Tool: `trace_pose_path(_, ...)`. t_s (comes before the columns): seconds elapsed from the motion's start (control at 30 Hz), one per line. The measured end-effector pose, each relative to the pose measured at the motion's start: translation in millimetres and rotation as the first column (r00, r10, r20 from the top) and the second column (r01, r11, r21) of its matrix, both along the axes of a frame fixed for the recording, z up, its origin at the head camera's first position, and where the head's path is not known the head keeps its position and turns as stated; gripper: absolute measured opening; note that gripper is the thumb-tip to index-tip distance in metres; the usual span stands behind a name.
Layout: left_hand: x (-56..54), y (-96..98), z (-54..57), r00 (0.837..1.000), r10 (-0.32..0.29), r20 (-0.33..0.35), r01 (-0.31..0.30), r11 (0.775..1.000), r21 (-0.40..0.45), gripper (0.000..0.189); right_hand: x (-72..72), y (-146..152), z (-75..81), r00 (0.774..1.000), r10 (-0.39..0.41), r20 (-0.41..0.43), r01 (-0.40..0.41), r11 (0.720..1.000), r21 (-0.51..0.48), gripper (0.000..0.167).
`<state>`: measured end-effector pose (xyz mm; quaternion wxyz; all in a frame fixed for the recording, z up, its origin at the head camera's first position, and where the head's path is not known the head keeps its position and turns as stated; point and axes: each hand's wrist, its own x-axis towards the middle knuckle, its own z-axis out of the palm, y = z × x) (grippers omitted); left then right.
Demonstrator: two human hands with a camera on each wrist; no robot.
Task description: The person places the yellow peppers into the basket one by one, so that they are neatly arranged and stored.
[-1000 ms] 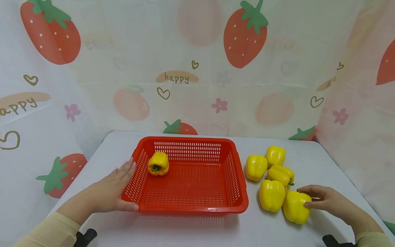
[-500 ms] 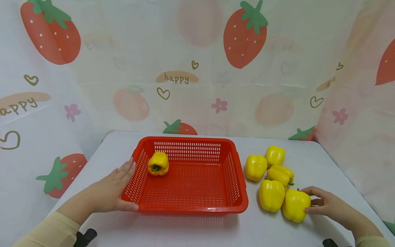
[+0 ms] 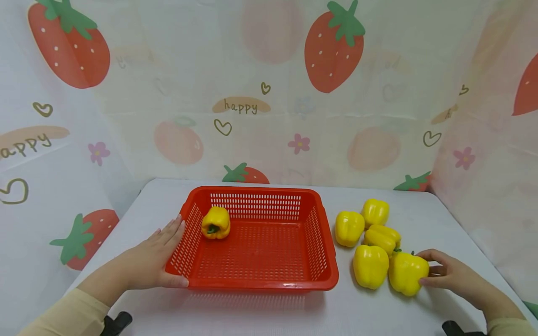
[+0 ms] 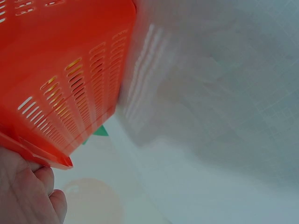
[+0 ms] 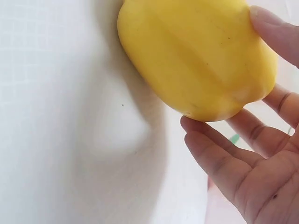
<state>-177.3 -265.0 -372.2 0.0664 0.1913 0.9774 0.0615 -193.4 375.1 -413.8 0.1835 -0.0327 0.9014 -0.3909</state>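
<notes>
Apparently steadying the red basket (image 3: 260, 283) with the left hand (image 3: 152, 262), straight-fingered against its left side. Right of the basket, pinching a yellow pepper (image 3: 407, 274) between thumb and fingers of the right hand (image 3: 456, 281), probably for security, beside four others (image 3: 371, 267). Inside, another pepper (image 3: 216, 221).

Left hand (image 4: 28, 191) against the rim (image 4: 39, 153) of 1 red basket (image 4: 60, 37).
Yellow flecks (image 4: 74, 64) show through its slotted wall; a white surface (image 4: 224, 140), partly shaded, spreads at right, and a green patch (image 4: 101, 131) and pale round print (image 4: 93, 203) appear beyond.
</notes>
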Motion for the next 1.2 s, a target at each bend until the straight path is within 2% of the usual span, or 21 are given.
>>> trace_pose_path(0.27, -0.6, 0.2, 2.2, 1.0, 0.011, 0.018, -0.011, 1.0, 0.001, 0.124, -4.6, 11, -0.8, 1.0, -0.004, 0.0, 0.004, 1.0, 0.013, 0.058)
trace_pose_path(0.47, -1.0, 0.6, 1.2, 1.0, 0.024, 0.021, -0.024, 1.0, -0.005, 0.125, -8.2, 19, -0.5, 0.999, -0.011, -0.031, 0.012, 0.999, 0.032, 0.06)
trace_pose_path(0.73, -1.0, 0.2, 0.0, 0.999, 0.025, 0.023, -0.025, 1.0, -0.004, 0.125, -14.0, 25, -1.7, 0.999, -0.035, -0.023, 0.035, 0.999, 0.006, 0.068)
trace_pose_path(0.9, -1.1, -0.3, -1.3, 0.999, 0.026, 0.022, -0.026, 1.0, -0.007, 0.125, -12.3, 26, -3.7, 0.998, -0.058, -0.035, 0.059, 0.998, 0.009, 0.071)
trace_pose_path(1.2, 0.2, 1.4, 2.8, 0.999, 0.026, 0.024, -0.026, 1.0, 0.001, 0.126, -8.1, 24, -6.6, 0.993, -0.052, -0.103, 0.052, 0.999, 0.005, 0.068)
